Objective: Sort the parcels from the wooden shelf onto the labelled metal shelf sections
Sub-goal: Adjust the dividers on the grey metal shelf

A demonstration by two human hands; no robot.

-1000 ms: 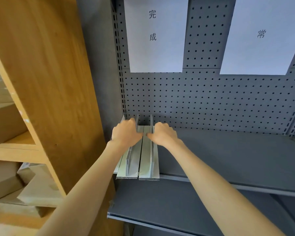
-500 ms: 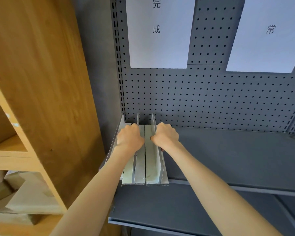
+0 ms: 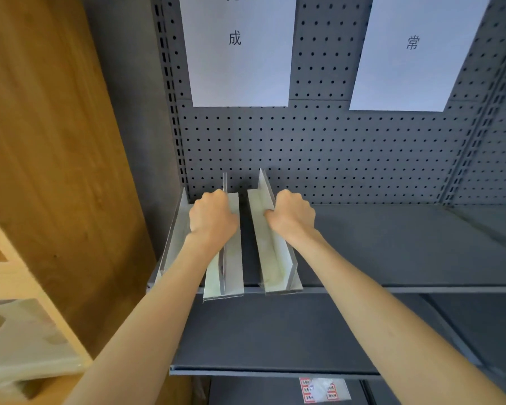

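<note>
Left hand (image 3: 212, 219) clamped round the upright fin of the middle divider (image 3: 227, 258), right hand (image 3: 292, 216) curled over the fin of the right divider (image 3: 270, 244), a dark gap between the two at the metal shelf's (image 3: 406, 247) left end. Third divider (image 3: 174, 235) hard against the left edge. Pale parcels (image 3: 24, 346) down on the wooden shelf (image 3: 56, 141), well left; paper labels (image 3: 238, 48) up on the pegboard.
</note>
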